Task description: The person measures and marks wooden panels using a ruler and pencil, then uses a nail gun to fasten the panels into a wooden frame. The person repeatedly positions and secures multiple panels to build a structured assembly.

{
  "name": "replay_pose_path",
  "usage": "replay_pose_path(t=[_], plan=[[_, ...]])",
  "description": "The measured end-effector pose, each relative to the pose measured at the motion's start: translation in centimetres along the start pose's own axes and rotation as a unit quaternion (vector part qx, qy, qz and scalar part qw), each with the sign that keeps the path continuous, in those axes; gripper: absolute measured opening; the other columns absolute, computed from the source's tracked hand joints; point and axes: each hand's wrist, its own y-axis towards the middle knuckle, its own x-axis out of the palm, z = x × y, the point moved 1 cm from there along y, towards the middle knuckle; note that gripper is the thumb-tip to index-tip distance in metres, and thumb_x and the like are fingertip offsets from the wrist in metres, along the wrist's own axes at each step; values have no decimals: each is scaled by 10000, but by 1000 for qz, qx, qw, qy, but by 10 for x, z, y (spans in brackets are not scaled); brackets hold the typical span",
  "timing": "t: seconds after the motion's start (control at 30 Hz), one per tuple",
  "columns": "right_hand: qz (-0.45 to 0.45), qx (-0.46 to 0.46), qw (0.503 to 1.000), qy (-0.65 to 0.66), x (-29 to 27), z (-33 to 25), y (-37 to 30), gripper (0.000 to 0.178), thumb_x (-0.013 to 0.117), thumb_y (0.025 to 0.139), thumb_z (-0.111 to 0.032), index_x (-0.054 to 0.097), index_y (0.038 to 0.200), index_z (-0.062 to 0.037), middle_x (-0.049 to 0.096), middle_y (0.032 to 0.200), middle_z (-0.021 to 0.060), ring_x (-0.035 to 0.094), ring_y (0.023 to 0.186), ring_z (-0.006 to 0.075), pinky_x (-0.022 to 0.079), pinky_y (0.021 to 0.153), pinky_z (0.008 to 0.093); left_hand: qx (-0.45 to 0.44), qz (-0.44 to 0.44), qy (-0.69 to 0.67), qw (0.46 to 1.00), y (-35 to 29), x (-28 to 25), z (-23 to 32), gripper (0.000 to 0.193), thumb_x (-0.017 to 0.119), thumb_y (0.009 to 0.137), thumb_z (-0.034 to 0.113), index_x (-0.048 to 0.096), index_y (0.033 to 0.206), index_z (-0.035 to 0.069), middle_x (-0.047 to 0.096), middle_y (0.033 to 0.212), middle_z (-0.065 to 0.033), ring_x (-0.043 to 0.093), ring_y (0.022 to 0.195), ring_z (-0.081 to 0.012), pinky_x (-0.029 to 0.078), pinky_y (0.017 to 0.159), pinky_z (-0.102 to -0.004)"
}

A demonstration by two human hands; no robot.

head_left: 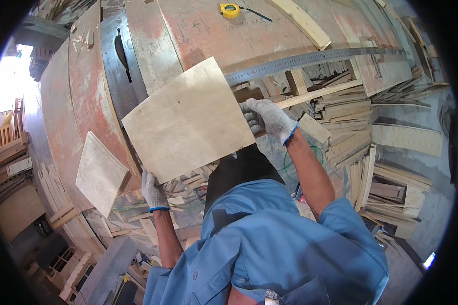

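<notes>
The left hand (155,193), in a pale grey knit glove with a blue cuff, is closed on the near left corner of a flat, four-sided, pale wooden panel (188,119); the right hand (270,119), gloved alike, has its fingers curled around the panel's right edge, partly hidden from view. The panel is held between them, over the near edge of a worn, reddish-brown worktable (203,33). Beyond it, a grey steel strip (107,48) has a dark slot with a dark blade-like piece showing. The panel looks clear of that slot, so no cut seems under way; its visible edges look straight, but whether trimming is finished cannot be told. Left of it lies a small stack of similar pale panels (101,170), whether done or waiting is unclear. Farther out are a long steel rule (295,62), a yellow tape measure (230,10) and heaped pale wood offcuts (347,134).
</notes>
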Motion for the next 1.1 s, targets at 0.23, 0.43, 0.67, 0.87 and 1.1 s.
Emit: replay_pose_path(t=[0.23,0.43,0.67,0.87,1.1], plan=[[21,-19,1000,-9,3,-6,2,342,457,1025,-311,641,1027,-23,655,804,22,591,626,93,498,549,245,-13,1,-39,999,-9,24,18,441,521,971,140,485,1372,-39,618,1193,-77,586,1096,-173,465,954,-303],[12,0,1000,-18,-2,-8,8,328,524,995,-323,668,1005,-28,646,793,28,601,661,108,505,546,283,-27,-14,-39,999,-5,13,12,480,549,981,271,481,1393,33,595,1296,-106,619,1128,-232,550,886,-398],[64,-18,973,-219,29,-2,14,349,647,911,-348,677,995,-11,633,767,10,581,634,79,467,551,218,-51,11,-254,966,-13,6,14,476,503,1001,343,504,1354,23,572,1334,-125,558,1212,-266,465,1025,-457],[1,-59,991,-124,35,14,15,396,709,869,-287,665,1039,68,678,864,71,642,714,139,531,630,288,-69,-13,-434,898,-54,34,25,611,480,978,495,482,1384,38,533,1395,-139,510,1267,-308,376,1101,-491],[34,-127,987,-90,75,62,-11,380,646,932,-263,646,1130,61,685,951,84,626,802,120,522,680,279,-103,-31,-320,941,-85,132,44,439,552,976,366,564,1255,28,614,1198,-135,575,1138,-262,450,1028,-430]])
